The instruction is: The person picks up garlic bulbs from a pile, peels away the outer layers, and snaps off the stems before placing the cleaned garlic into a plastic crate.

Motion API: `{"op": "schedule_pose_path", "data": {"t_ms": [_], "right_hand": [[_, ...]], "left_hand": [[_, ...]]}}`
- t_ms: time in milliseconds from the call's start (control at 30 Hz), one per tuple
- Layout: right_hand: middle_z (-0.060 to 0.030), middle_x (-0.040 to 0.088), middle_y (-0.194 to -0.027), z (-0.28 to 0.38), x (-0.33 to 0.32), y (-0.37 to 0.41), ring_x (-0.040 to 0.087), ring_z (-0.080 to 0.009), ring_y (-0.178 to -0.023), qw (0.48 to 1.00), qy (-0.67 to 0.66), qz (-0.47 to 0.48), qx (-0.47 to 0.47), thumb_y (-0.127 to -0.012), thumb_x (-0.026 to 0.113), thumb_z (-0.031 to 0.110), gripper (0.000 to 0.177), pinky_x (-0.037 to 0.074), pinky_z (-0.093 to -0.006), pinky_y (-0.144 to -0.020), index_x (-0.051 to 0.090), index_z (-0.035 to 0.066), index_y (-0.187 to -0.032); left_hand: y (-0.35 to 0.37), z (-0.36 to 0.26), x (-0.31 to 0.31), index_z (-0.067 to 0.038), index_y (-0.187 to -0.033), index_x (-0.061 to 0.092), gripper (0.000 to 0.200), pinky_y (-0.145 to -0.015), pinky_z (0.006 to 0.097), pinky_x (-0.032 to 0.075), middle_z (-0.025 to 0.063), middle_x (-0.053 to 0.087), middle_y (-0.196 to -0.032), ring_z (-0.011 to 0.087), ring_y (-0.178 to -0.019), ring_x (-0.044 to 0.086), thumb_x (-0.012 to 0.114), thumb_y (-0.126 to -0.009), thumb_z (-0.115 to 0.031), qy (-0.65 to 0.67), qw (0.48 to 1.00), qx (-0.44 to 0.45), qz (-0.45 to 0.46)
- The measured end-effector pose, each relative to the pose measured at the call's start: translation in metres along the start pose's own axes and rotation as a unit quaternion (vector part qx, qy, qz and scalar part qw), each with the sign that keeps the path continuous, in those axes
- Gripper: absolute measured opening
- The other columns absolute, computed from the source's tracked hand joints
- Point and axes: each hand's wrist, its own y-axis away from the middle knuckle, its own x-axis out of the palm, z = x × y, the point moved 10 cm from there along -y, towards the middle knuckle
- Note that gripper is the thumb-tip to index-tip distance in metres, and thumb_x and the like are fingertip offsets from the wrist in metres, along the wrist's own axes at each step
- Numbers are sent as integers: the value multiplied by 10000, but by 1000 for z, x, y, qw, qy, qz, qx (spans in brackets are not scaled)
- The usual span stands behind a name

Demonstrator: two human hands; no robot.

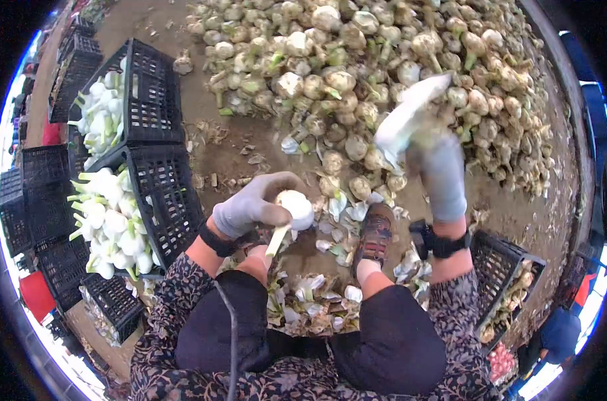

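Observation:
My left hand (256, 202), in a grey work glove, is closed around a white garlic bulb (294, 208) whose cut green stem points down toward my legs. My right hand (437, 164), gloved too, is raised at the near edge of a big heap of unpeeled garlic (343, 81). Motion smears its fingers. A long white strip of garlic skin (410, 113) overlaps the fingertips, also blurred; I cannot tell whether the hand grips it.
Two black crates (162, 194) of clean white garlic (113, 220) stand tilted at my left. Loose skins (310, 287) litter the ground around my shoes (375, 234). Another black crate (494, 271) with brownish garlic is at my right, near a red net bag (501, 363).

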Motion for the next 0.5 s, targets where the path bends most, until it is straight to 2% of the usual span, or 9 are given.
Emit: {"op": "schedule_pose_path", "data": {"t_ms": [33, 67, 133, 167, 200, 267, 367, 467, 500], "right_hand": [[-88, 613, -758, 5, 38, 12, 598, -226, -680, 973, 174, 148, -42, -828, 635, 281, 212, 477, -338, -610, 646, 72, -861], [-127, 641, -823, 5, 88, 39, 641, -292, -768, 950, 24, 307, 50, -806, 635, 351, 291, 515, -389, -666, 670, 78, -901], [-152, 666, -881, 2, 119, 53, 658, -327, -838, 916, 220, 336, 25, -773, 650, 432, 406, 523, -426, -738, 687, 89, -986], [-150, 663, -866, 23, 103, 39, 660, -315, -802, 974, 93, 208, -1, -790, 656, 377, 346, 523, -413, -702, 690, 101, -995], [-140, 651, -832, 25, 93, 31, 653, -310, -769, 993, 8, 117, -5, -798, 669, 302, 272, 517, -391, -670, 684, 96, -975], [-121, 649, -820, 47, 82, 21, 648, -301, -748, 998, 2, 48, -39, -792, 681, 238, 229, 513, -373, -643, 678, 92, -968], [-104, 618, -778, 60, 91, 19, 635, -295, -710, 997, 22, 19, -66, -791, 682, 230, 211, 492, -389, -600, 669, 97, -954], [-98, 593, -747, 56, 92, 20, 621, -292, -678, 997, 60, 1, -58, -798, 665, 226, 177, 475, -399, -563, 643, 89, -908], [-83, 589, -735, 64, 94, 20, 611, -293, -637, 993, 81, -3, -84, -806, 644, 216, 127, 459, -408, -528, 609, 100, -844]], "left_hand": [[4, 1, -8, 28, -1134, 574, 649, -821, 283, 491, 75, 648, -1001, 152, -906, 619, 803, -631, -313, 37, 999, 1, -29], [6, -2, -17, 22, -1123, 588, 732, -828, 274, 501, 78, 653, -1012, 140, -910, 631, 794, -596, -442, 8, 998, 11, -63], [5, -13, -26, 29, -1116, 596, 763, -824, 266, 495, 82, 657, -999, 139, -904, 627, 779, -637, -536, -60, 995, 40, -64], [4, -16, -27, 29, -1114, 599, 774, -818, 262, 494, 77, 657, -992, 135, -900, 623, 757, -659, -578, -72, 994, 55, -65], [2, -18, -25, 28, -1112, 602, 789, -812, 259, 493, 73, 657, -985, 130, -897, 619, 734, -681, -619, -84, 992, 69, -63], [-3, -18, -20, 26, -1107, 607, 811, -801, 252, 491, 65, 655, -975, 121, -887, 613, 688, -718, -680, -86, 991, 79, -64], [-11, -10, -18, 21, -1104, 613, 791, -779, 240, 492, 47, 652, -949, 101, -854, 601, 589, -801, -709, -95, 987, 85, -97], [-16, -5, -16, 18, -1094, 620, 714, -768, 241, 493, 40, 654, -928, 99, -837, 601, 574, -851, -652, -78, 986, 75, -129], [-24, 6, -26, 12, -1076, 629, 648, -743, 243, 492, 36, 656, -905, 95, -821, 600, 557, -888, -604, -143, 973, 101, -147]]}}
